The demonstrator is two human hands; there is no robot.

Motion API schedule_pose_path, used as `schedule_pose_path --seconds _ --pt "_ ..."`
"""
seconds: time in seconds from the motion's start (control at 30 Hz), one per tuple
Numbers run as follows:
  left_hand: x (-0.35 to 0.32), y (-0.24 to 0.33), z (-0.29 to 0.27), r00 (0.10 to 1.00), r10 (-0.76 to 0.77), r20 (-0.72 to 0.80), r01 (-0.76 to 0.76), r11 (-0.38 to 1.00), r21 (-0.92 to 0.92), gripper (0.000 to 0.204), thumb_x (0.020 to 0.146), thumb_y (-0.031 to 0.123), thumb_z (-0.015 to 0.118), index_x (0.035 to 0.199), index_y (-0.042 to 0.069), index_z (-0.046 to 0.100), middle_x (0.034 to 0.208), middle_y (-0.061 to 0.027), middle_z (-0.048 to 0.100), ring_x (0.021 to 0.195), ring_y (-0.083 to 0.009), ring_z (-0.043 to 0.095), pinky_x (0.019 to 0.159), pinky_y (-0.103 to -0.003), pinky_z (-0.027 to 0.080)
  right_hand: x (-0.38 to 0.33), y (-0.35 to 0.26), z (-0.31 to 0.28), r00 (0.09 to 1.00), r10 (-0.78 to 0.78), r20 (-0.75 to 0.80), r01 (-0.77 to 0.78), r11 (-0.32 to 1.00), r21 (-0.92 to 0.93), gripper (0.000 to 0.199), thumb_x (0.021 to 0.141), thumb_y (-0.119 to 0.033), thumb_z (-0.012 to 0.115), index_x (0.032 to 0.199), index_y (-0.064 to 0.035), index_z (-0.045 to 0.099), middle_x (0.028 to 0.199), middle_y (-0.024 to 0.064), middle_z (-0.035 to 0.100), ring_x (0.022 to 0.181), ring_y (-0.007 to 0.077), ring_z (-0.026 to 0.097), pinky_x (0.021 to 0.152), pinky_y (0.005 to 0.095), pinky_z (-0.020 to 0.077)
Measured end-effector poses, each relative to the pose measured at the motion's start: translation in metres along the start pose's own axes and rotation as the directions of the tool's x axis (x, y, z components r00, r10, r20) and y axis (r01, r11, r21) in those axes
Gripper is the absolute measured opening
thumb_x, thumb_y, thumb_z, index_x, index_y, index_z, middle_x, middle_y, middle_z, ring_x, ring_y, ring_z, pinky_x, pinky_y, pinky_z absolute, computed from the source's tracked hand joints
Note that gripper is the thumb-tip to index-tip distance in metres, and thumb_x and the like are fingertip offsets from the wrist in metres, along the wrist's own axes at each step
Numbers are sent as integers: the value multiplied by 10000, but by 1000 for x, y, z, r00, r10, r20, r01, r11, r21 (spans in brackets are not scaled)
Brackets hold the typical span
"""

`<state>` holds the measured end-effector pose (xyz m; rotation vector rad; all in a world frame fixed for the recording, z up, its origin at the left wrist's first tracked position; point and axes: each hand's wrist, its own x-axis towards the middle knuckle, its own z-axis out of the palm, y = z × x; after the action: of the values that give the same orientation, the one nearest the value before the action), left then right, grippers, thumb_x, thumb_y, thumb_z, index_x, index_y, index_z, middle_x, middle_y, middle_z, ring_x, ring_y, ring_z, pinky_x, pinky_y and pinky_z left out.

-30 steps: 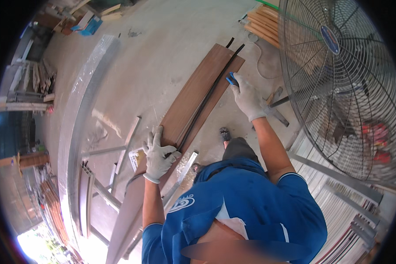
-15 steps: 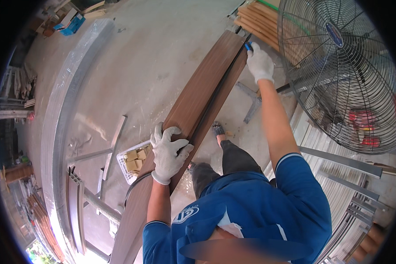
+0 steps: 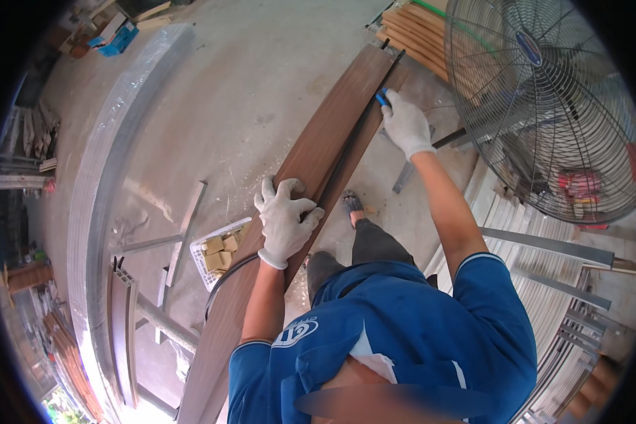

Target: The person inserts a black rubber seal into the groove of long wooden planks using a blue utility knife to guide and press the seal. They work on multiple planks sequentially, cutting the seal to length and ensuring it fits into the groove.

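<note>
A long brown grooved board [image 3: 332, 134] runs from lower left to upper right in front of me. My left hand [image 3: 284, 219], in a white glove, presses flat on the board near its middle. My right hand [image 3: 405, 124], also gloved, is stretched out near the board's far end, closed on a small blue-handled tool [image 3: 381, 98] that sits at the dark strip along the board's right edge. My blue shirt and dark trousers fill the lower part of the view.
A large metal floor fan [image 3: 544, 106] stands at the right, with stacked wooden slats [image 3: 410, 35] behind it. A white basket of wooden blocks [image 3: 219, 251] sits on the concrete floor left of the board. Long metal profiles [image 3: 120, 141] lie at the left, pale panels at the lower right.
My right hand has slid with the blue tool along the board's edge toward its far end. My left hand has shifted up the board and stays pressed on it.
</note>
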<state>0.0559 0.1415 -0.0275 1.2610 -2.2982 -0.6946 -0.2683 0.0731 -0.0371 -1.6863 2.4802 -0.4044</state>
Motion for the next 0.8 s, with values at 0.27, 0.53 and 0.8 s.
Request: schedule_pose_path --seconds 0.27,0.53,0.8 --pt "-2 -7 8 999 34 -36 -32 998 59 162 714 300 819 816 175 830 1180 -62 625 1212 -373 473 1030 -564 328 -126 -62 8 988 -146 46 142 987 78 417 994 -237 603 1384 -94 578 1057 240 723 998 431 688 853 555 522" --pt "-48 -8 2 958 261 -119 -217 932 291 218 847 334 722 803 141 813 1234 -60 632 1251 -390 472 1054 -586 355 -169 -94 -6 983 -140 120 131 988 76 428 1000 -282 601 1405 -145 580 1112 224 722 1035 425 685 897 532 530" --pt "-303 0 -107 890 -344 301 276 929 247 257 928 205 592 1155 168 705 897 -164 738 831 -386 721 733 -525 538 -165 -84 8 984 -154 95 138 978 155 449 998 -301 590 1409 -119 581 1184 223 714 1087 419 682 926 521 533"
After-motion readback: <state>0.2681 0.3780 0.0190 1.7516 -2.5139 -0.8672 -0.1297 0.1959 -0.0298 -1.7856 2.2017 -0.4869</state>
